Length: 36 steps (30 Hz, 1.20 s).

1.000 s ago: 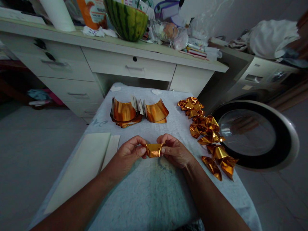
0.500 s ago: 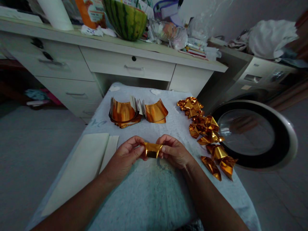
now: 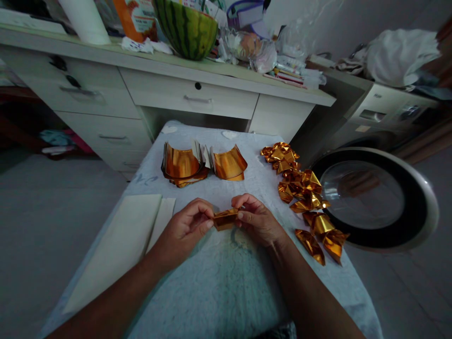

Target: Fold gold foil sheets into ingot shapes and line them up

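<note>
A small folded piece of gold foil paper (image 3: 225,220) is stretched between my two hands above the cloth-covered table. My left hand (image 3: 192,223) pinches its left end between thumb and fingers. At the opposite end, my right hand (image 3: 254,219) grips it the same way, thumb towards me. Beyond my hands lie two curved stacks of gold foil paper, a left stack (image 3: 181,165) and a right stack (image 3: 230,164), with pale edges showing. Several folded gold foil pieces (image 3: 300,186) are heaped along the table's right side.
Folded off-white sheets (image 3: 116,249) lie left on the patterned tablecloth (image 3: 212,292). A white desk (image 3: 190,94) stands behind, bearing half a watermelon (image 3: 187,30) and clutter. The open round washing machine door (image 3: 420,202) stands close to the table's right edge.
The gold foil paper between my hands has tilted, so its face looks darker and narrower. My right fingers have lifted slightly at its upper right corner. The stacks and heap stay put.
</note>
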{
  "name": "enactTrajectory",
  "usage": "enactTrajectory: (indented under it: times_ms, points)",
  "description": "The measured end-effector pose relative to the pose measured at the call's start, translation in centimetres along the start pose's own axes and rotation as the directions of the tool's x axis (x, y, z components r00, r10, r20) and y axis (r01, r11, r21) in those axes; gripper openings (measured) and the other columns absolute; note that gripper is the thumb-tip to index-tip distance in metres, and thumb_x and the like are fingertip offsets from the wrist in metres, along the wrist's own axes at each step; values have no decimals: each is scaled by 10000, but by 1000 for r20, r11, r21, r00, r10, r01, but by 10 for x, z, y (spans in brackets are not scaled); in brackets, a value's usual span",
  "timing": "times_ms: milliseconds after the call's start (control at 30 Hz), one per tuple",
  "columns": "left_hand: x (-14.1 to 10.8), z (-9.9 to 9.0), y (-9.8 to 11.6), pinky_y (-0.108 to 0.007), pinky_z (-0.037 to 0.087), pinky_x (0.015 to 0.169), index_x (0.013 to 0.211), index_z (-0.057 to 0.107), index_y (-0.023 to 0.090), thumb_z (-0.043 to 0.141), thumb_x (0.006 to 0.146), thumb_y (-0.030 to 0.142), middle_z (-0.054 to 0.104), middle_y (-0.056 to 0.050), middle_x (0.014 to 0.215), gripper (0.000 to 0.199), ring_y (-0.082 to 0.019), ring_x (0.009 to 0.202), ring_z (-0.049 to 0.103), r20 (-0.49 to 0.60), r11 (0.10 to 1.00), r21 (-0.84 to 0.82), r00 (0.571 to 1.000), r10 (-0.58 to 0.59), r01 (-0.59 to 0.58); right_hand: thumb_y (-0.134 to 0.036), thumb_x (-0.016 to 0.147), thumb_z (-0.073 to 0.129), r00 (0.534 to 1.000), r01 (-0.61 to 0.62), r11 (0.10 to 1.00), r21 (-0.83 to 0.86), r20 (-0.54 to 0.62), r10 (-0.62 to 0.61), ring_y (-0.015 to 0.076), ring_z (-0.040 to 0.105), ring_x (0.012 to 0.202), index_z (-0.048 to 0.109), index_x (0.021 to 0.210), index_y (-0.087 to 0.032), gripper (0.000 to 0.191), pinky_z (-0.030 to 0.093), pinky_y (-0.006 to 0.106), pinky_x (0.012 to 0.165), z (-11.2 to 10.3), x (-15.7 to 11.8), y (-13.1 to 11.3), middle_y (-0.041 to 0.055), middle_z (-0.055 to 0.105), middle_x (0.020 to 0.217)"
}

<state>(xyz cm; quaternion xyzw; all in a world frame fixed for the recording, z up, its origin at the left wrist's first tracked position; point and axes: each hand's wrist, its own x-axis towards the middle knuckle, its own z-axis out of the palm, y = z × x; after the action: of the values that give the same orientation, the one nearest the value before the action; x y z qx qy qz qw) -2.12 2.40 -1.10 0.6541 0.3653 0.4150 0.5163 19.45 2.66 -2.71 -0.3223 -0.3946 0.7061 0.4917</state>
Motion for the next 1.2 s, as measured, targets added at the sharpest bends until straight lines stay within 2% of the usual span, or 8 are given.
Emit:
enactTrajectory:
  times_ms: [200, 367, 567, 667, 767, 867, 1033, 1200]
  points:
    - [-2, 1, 6, -291, 446, 853, 875, 609, 232, 568, 859, 124, 578, -37, 999, 117, -188, 951, 583, 37, 887, 407, 974, 223, -218, -342, 782, 709, 999, 18, 1000, 14, -28, -18, 114, 494, 632, 666, 918, -207, 196, 392, 222, 565, 0, 0, 0, -4, 567, 756]
    - [-3, 5, 3, -283, 480, 816, 863, 646, 241, 533, 850, 121, 583, -47, 1007, 165, -192, 930, 606, 61, 836, 496, 970, 236, -235, -403, 828, 689, 989, 33, 980, -198, -133, -60, 82, 395, 516, 636, 969, -220, 238, 294, 202, 484, 1, 0, 3, -46, 532, 673]
    - [-4, 7, 4, -287, 480, 813, 879, 640, 235, 530, 834, 121, 568, -49, 1015, 165, -191, 922, 603, 83, 819, 525, 971, 222, -232, -380, 826, 680, 965, 95, 886, -454, -176, -194, 114, 511, 609, 587, 800, -193, 211, 377, 227, 576, 9, 1, 5, -15, 592, 683]
    - [-7, 7, 5, -302, 471, 785, 988, 617, 233, 605, 825, 201, 574, -44, 984, 167, -206, 899, 595, 33, 843, 508, 982, 186, -177, -336, 856, 622, 945, 92, 828, -552, -214, -248, 122, 522, 601, 576, 802, -200, 154, 394, 238, 571, 13, 1, 9, -12, 598, 677]
    - [-8, 8, 6, -280, 424, 626, 1120, 553, 235, 623, 844, 293, 577, 16, 794, 291, -174, 675, 568, -81, 892, 450, 994, 70, -26, -298, 874, 585, 935, 101, 776, -623, -206, -287, 122, 523, 583, 574, 820, -204, 108, 393, 238, 550, 17, -1, 13, -13, 603, 671]
    - [-5, 10, 6, -275, 372, 578, 1139, 556, 234, 562, 891, 316, 587, 45, 672, 261, -174, 589, 564, -150, 913, 394, 988, -47, 103, -271, 881, 570, 930, 135, 710, -691, -160, -332, 115, 512, 563, 572, 822, -210, 85, 387, 231, 532, 21, -2, 15, -24, 587, 652]
    - [-1, 11, 6, -285, 391, 630, 890, 637, 237, 488, 930, 317, 683, 6, 733, 174, -199, 670, 635, -170, 884, 451, 984, -49, 123, -204, 849, 567, 932, 168, 625, -763, -85, -354, 105, 487, 540, 560, 800, -214, 50, 374, 223, 519, 26, -4, 15, -41, 542, 622]
    - [-2, 12, 3, -278, 394, 606, 879, 627, 244, 503, 913, 318, 682, 15, 701, 149, -194, 627, 638, -177, 842, 532, 984, 3, 93, -208, 867, 547, 936, 167, 599, -783, -65, -346, 110, 526, 566, 568, 837, -212, 37, 402, 221, 541, 26, -4, 16, -32, 573, 655]
